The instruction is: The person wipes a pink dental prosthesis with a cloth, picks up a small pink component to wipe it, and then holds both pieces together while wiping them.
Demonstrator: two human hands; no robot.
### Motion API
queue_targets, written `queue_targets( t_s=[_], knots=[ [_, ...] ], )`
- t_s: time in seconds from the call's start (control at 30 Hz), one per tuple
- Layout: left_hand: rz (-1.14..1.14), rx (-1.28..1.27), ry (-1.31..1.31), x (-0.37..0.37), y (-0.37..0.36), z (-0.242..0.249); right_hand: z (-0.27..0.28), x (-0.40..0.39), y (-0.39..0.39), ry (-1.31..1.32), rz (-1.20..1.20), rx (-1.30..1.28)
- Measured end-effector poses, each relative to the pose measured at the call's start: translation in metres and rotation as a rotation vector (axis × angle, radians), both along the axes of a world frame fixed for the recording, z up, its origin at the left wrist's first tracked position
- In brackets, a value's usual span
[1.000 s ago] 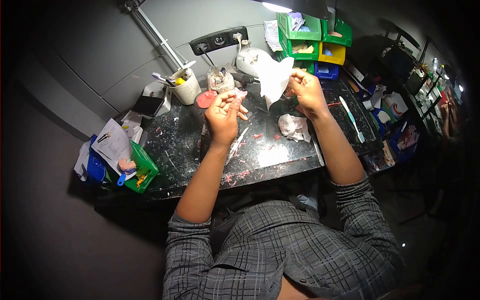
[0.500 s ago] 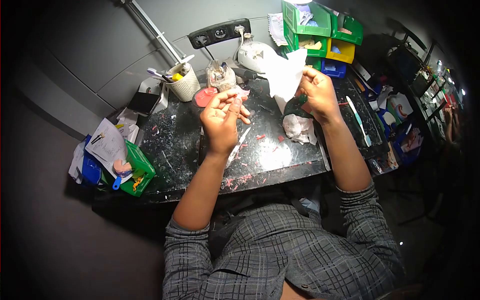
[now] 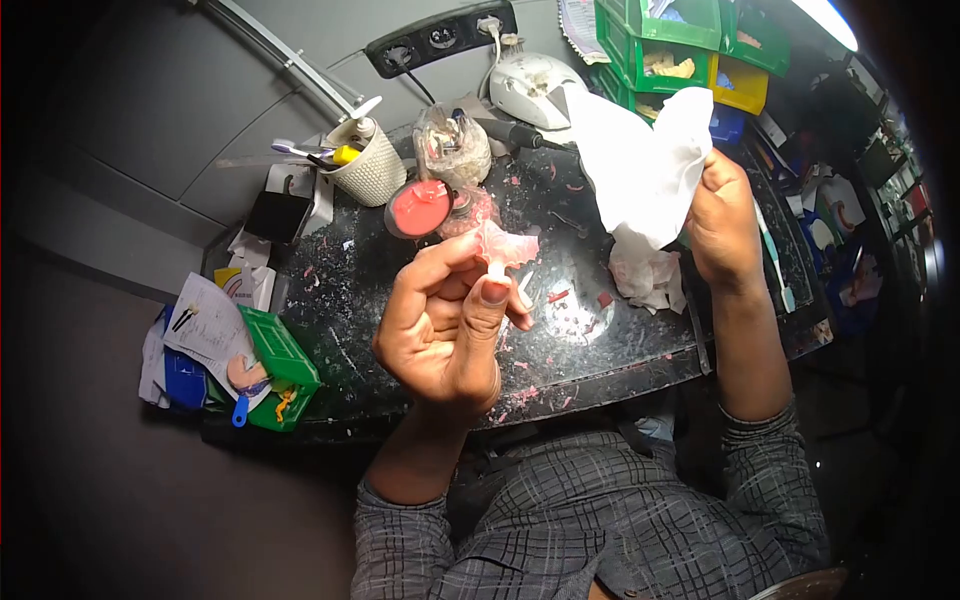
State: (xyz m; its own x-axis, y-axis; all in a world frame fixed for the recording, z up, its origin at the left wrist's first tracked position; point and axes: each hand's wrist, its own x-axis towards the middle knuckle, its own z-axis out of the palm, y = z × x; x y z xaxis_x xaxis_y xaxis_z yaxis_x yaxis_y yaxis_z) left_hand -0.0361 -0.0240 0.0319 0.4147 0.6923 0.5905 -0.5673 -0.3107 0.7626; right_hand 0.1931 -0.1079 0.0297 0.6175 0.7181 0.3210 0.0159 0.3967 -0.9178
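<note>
Head view, noted from beside the worktop [image 3: 345,260]. Left hand [image 3: 440,345], centre of frame: grip closed, thumb and fingertips pinching a thin, translucent pink piece [image 3: 508,247], raised above the surface, ragged edge outward. Right hand [image 3: 726,225], right of centre: grip gathered on one side of a white cloth [image 3: 635,160], the rest hanging loose toward the middle of the frame. Cloth and piece are apart.

Risks, as judged from here:
1. Slip. Pinch covers only a small part of the piece; a slight twist could drop it among the red scraps [image 3: 530,395] at the worktop's front edge.
2. Breakage. Piece looks thin; too hard a squeeze might crack or bend it.
3. Snagging. Loose cloth could catch on the ragged edge and pull the piece free.
4. Soiling. Cloth's lower end overlaps the crumpled tissue [image 3: 650,280] in the frame; contact cannot be told. If it trails, it may pick up debris.
5. Knock. Dish of red material [image 3: 420,208], upper left of the left hand, could be bumped by a careless backward swing.
</note>
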Motion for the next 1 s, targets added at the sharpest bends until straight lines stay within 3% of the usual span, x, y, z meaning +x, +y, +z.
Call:
queue_targets(
  t_s=[0.4,0.47,0.73,0.8,0.87,0.93,1.0],
  knots=[
    [0.044,0.097,-0.016,-0.001,0.003,-0.003,-0.006,0.006,-0.002,-0.025,-0.012,-0.047],
    [-0.026,-0.017,-0.066,-0.002,0.002,0.000,-0.006,0.007,-0.001,-0.033,-0.012,-0.044],
    [-0.043,-0.064,-0.028,0.004,0.005,0.001,-0.005,0.005,-0.002,-0.069,-0.018,-0.073],
    [-0.043,-0.073,0.047,0.010,0.009,-0.005,-0.003,-0.012,0.001,-0.244,0.076,0.179],
    [-0.066,-0.144,0.159,0.020,0.009,-0.008,-0.008,-0.029,0.001,-0.338,0.127,0.153],
    [-0.080,-0.135,0.166,0.028,0.009,-0.018,-0.010,-0.040,0.006,-0.784,0.043,0.110],
    [-0.091,-0.171,0.176,0.032,0.012,-0.026,-0.015,-0.049,0.012,-0.913,-0.039,0.150]
  ],
)
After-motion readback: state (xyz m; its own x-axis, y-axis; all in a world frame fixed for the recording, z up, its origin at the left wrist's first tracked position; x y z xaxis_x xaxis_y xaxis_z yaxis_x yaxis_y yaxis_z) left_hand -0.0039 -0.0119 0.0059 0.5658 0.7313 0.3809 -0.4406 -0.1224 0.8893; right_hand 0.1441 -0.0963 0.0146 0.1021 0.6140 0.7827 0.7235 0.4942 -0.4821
